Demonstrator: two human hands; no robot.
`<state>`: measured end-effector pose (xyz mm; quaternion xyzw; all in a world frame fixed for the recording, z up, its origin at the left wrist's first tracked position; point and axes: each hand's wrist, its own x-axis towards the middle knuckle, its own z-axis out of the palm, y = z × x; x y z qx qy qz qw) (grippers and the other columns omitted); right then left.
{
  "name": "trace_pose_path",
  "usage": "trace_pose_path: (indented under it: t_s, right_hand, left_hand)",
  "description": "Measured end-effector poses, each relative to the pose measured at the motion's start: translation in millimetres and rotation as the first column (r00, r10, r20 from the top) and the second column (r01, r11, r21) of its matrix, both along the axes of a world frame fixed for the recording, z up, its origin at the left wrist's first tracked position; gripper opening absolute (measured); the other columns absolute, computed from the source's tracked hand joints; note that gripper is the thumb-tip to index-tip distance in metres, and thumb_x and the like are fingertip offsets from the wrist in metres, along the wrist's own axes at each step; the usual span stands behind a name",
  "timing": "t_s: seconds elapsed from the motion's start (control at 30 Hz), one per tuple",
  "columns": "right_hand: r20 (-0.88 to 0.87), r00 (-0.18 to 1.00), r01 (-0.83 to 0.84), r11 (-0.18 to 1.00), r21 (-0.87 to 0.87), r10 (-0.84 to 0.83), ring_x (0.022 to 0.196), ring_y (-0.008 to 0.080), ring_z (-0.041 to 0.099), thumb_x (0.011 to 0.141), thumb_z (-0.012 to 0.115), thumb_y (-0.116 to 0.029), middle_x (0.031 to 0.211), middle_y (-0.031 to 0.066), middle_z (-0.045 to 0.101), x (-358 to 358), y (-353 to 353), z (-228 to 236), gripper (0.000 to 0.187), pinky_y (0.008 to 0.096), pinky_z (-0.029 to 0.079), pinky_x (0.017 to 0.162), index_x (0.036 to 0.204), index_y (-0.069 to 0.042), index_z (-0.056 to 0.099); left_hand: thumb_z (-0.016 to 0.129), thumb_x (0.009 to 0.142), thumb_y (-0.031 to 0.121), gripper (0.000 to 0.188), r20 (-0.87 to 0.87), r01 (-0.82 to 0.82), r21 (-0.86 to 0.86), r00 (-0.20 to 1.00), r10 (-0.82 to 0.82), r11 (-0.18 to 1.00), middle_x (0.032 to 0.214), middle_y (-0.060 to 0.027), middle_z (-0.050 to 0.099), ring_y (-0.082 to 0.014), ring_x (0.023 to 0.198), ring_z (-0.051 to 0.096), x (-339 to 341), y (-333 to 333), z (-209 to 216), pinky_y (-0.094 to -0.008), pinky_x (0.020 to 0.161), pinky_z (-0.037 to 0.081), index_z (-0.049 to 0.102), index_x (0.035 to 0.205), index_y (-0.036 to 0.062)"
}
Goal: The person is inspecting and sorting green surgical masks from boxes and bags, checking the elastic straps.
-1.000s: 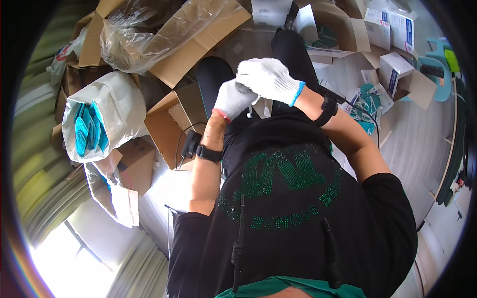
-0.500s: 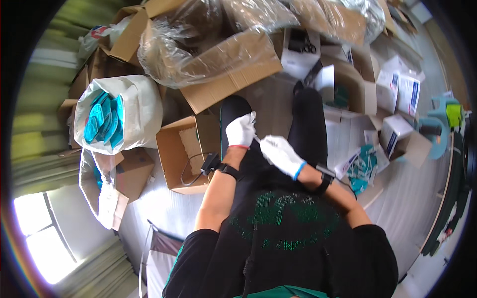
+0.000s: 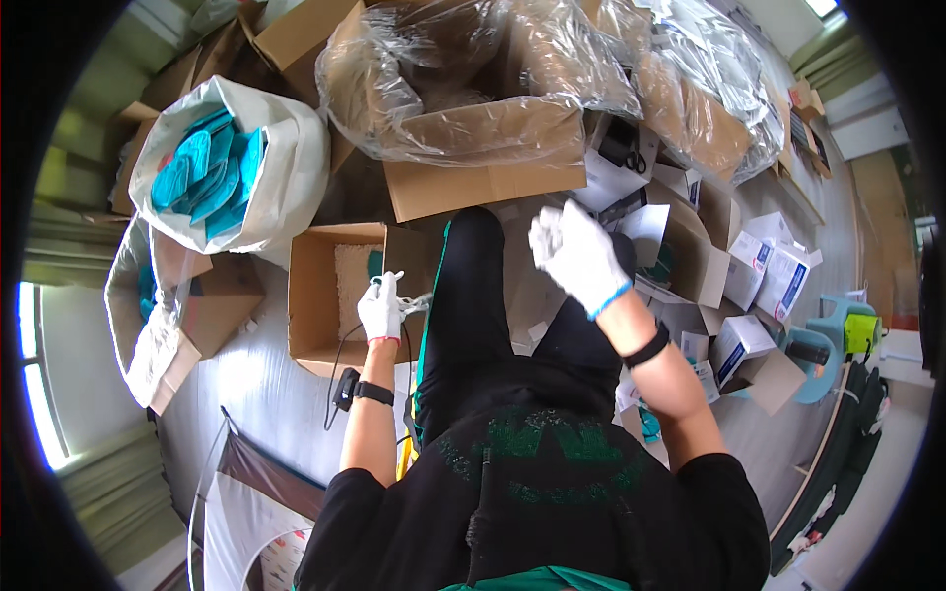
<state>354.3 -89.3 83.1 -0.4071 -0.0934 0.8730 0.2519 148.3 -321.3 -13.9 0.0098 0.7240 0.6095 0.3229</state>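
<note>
My left hand [image 3: 380, 309], in a white knit glove with a red cuff, is at the right side of an open cardboard box [image 3: 307, 305]. Its fingers are closed; thin white strands [image 3: 418, 303] show beside them, but what it grips is too small to make out. A bit of teal material [image 3: 374, 264] lies inside that box. Over my right knee is my right hand [image 3: 579, 254], gloved in white with a blue cuff. Its fingers curl inward, and anything within them is hidden.
A white sack [image 3: 305, 187] of teal folded pieces [image 3: 209, 172] stands at the left. Ahead is a large plastic-lined carton [image 3: 493, 182]. Small white boxes [image 3: 783, 281] and a light-blue stool [image 3: 826, 340] are at the right. A black cable [image 3: 330, 394] hangs by my left wrist.
My hands have parted from close together between my knees. The left has gone left to the cardboard box; the right has risen over my right knee. The view has shifted.
</note>
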Motion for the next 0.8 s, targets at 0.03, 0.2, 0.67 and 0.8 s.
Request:
trace_pose_path:
  t_s: [0.03,0.2,0.67,0.8]
  right_hand:
    - [-0.105,0.993,-0.044,0.989,0.142,0.059,0.079,0.0273,0.063,0.100,0.044,-0.040,0.084,0.0120,0.063,-15,21,0,0.041,0.0366,0.052,0.066,0.097,-0.002,0.060]
    - [-0.141,0.970,-0.058,0.748,0.661,0.200,0.106,0.0364,0.055,0.103,0.036,-0.036,0.114,0.0215,0.057,-88,120,29,0.047,0.0454,0.048,0.090,0.114,0.008,0.050]
    - [0.418,0.757,-0.493,0.018,0.870,0.502,0.092,0.0167,0.060,0.097,0.048,-0.037,0.106,0.0120,0.064,-202,-59,35,0.043,0.0280,0.047,0.082,0.125,-0.005,0.052]
    - [0.447,0.820,-0.563,0.359,0.745,0.359,0.096,0.0179,0.059,0.091,0.059,-0.045,0.114,0.0124,0.062,-176,-42,-28,0.067,0.0290,0.047,0.088,0.141,-0.004,0.041]
  left_hand:
    - [0.058,0.095,0.030,0.030,0.043,-0.071,0.037,0.997,0.069,0.997,0.060,-0.0035,0.059,-0.0078,0.044,0.051,1,-4,1,-0.0230,0.042,0.040,0.069,0.099,0.0018]
    - [0.054,0.096,0.037,0.036,0.098,-0.103,-0.045,0.989,0.107,0.994,0.066,-0.0035,0.060,-0.0115,0.055,0.062,3,-20,7,-0.0230,0.042,0.043,0.067,0.107,0.0050]
    - [0.062,0.091,0.027,0.041,0.166,-0.450,0.377,0.893,0.419,0.810,0.101,-0.0045,0.058,-0.0226,0.084,0.067,-51,-70,107,-0.0287,0.060,0.048,0.044,0.123,0.0070]
    - [0.056,0.089,0.006,0.048,-0.117,0.051,0.437,0.993,0.001,0.898,0.107,-0.0104,0.062,-0.0141,0.087,0.061,-60,-71,120,-0.0256,0.078,0.049,0.045,0.135,-0.0027]
